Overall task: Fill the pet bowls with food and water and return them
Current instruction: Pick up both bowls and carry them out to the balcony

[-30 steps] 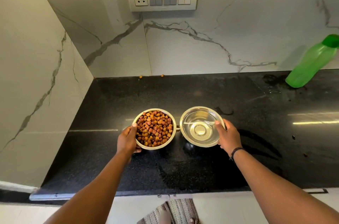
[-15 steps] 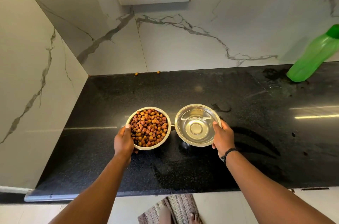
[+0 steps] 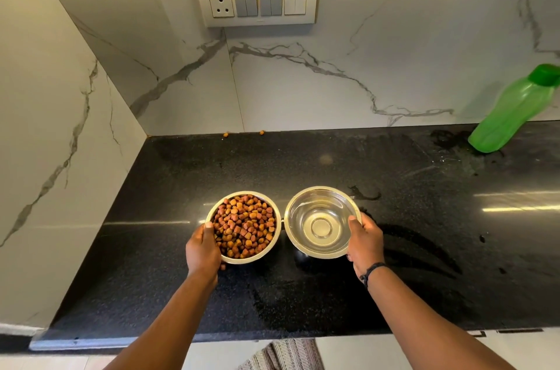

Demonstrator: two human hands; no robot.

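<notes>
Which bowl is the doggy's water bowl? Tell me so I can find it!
Look at the black counter under the white wall switches. Two round shiny metal bowls sit side by side near the front, each gripped by a hand. The water bowl is the one the right hand holds: you can see its shiny bottom, while the food bowl beside it is heaped with brown pellets.

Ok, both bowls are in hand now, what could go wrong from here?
1. The water bowl is held by the right hand at one side of its rim only; a tilt while carrying would probably spill it.
2. The kibble bowl, gripped by the left hand, is piled near its rim, so pieces could roll out.
3. The black countertop shows wet streaks, so a bowl set back down may slide.
</notes>
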